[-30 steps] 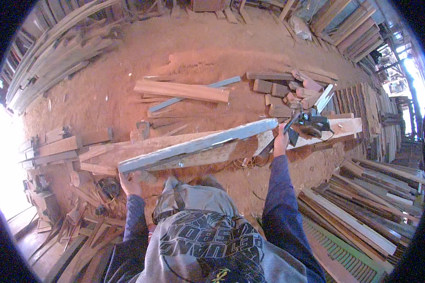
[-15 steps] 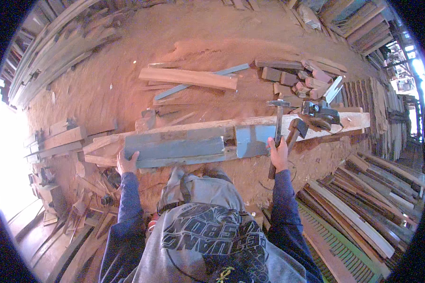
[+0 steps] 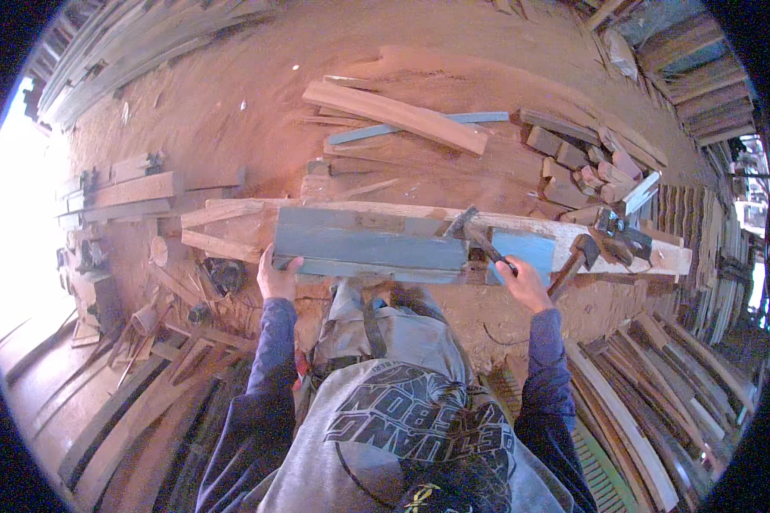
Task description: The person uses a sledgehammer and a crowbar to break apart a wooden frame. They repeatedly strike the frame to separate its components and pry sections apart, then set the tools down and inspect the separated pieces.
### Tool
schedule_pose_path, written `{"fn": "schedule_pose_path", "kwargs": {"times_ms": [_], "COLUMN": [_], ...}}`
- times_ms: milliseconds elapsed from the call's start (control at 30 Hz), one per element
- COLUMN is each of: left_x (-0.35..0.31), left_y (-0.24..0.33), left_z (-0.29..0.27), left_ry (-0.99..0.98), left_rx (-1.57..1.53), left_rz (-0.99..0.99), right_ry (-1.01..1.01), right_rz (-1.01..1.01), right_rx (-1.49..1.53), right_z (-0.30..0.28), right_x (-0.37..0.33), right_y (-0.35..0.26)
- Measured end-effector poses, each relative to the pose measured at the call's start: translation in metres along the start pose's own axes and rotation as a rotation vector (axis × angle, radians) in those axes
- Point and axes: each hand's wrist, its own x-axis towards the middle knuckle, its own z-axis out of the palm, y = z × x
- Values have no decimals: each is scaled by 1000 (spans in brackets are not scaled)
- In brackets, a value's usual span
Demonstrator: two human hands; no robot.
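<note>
A long blue-painted board (image 3: 359, 244) lies along a pale timber beam (image 3: 222, 245) in front of me. My left hand (image 3: 278, 278) grips the board's left end, thumb on its near edge. Closed around a hammer's handle is my right hand (image 3: 526, 284). The hammer (image 3: 488, 248) slants up to the left, its head above the right end of the board. Right of it, a shorter blue surface (image 3: 530, 248) shows on the beam. A second tool with a dark blocky head and wooden handle (image 3: 583, 248) rests beside my right hand.
A dark power tool (image 3: 618, 232) sits on the beam's right part. Beyond lie a loose plank (image 3: 393, 115), a thin blue strip (image 3: 364, 134) and a pile of wood blocks (image 3: 565, 162). Stacked timber strips (image 3: 633, 419) lie at lower right, more lumber (image 3: 137, 410) at lower left.
The hammer has swung from upright to a leftward slant, its head now over the blue board's right end. The board has slid right along the beam, narrowing the gap to the shorter blue piece.
</note>
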Motion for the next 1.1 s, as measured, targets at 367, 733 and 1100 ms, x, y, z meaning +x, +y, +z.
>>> {"fn": "schedule_pose_path", "kwargs": {"times_ms": [367, 733, 1100], "left_x": [0, 1, 4], "left_y": [7, 6, 15], "left_z": [-4, -4, -24], "left_ry": [13, -11, -106], "left_rx": [22, 98, 11], "left_rz": [-19, 20, -5], "right_ry": [-66, -93, -52], "right_rz": [-30, -28, 5], "right_rx": [-84, -17, 2], "right_z": [44, 39, 43], "right_x": [42, 38, 29], "right_y": [-118, -119, -97]}}
